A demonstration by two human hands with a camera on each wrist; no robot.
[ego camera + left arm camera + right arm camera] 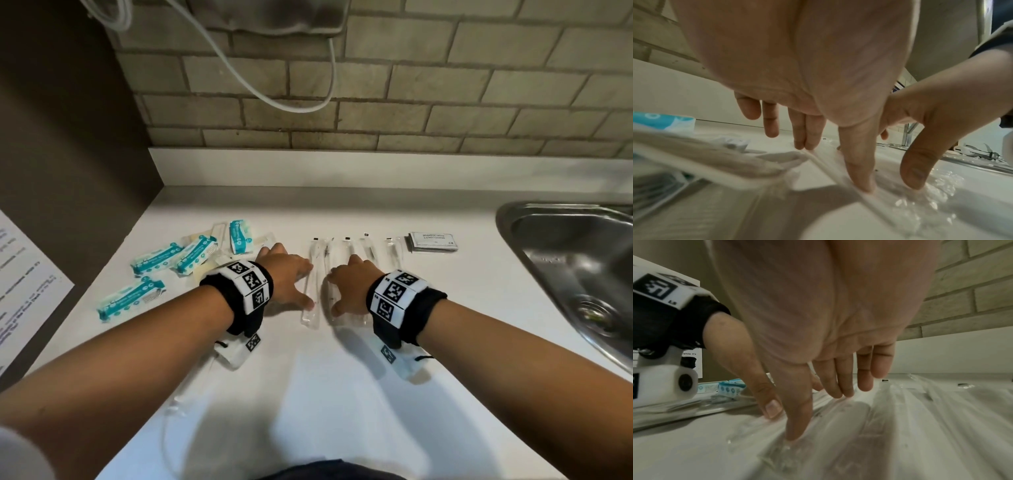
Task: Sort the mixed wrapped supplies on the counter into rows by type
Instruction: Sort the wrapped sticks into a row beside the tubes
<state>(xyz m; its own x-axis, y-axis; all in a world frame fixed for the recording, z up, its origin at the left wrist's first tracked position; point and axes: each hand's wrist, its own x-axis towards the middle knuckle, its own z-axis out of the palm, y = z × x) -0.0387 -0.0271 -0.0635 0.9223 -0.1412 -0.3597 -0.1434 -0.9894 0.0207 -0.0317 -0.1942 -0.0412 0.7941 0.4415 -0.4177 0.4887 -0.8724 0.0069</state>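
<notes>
Stainless steel sink (548, 240): recessed in the white counter (342, 394) at the right edge, drain visible in the basin. Brick-pattern tile wall (445, 85): behind the counter, above a white upstand. Grey appliance (274, 17): mounted at top of the wall, with a pale cable (239, 78) looping down. Printed paper sheet (20, 291): fixed to the dark brown side panel (68, 137) at left

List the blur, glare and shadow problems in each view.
Head view: sharp, wide-angle bend in the wall tiles, arm shadows on the counter. Left wrist view: the near packets smeared out of focus, glare on clear wrappers. Right wrist view: the clear wrappers blurred and shiny under the right hand.
</notes>
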